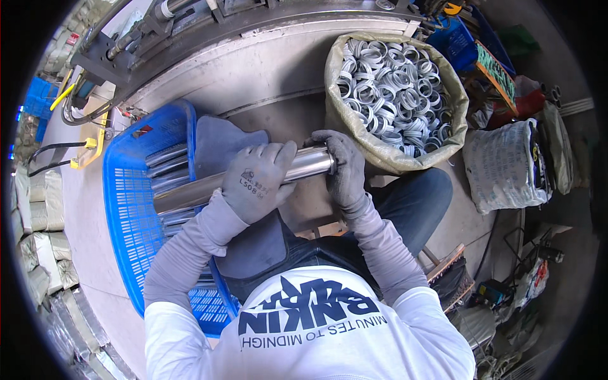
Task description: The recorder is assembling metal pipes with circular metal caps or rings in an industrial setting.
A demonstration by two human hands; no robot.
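A shiny metal tube (305, 163) lies aslant across my lap, its far left part over a blue plastic basket (117, 209). My left hand (258, 180), in a grey glove, is wrapped around the tube near its middle. At the right end my right hand (345, 170), also gloved, grips the tube's rim, with the fingers curled over the end. A dark edge shows at that end; whether a separate ring sits there I cannot tell. More metal tubes (168, 171) lie inside the basket.
Ahead to the right stands an open woven sack (396, 163) full of grey rings (399, 88). Machinery (145, 60) runs along the top left. A stuffed whitish bag (503, 168) stands at the right, and wrapped bundles (47, 259) are stacked at the far left.
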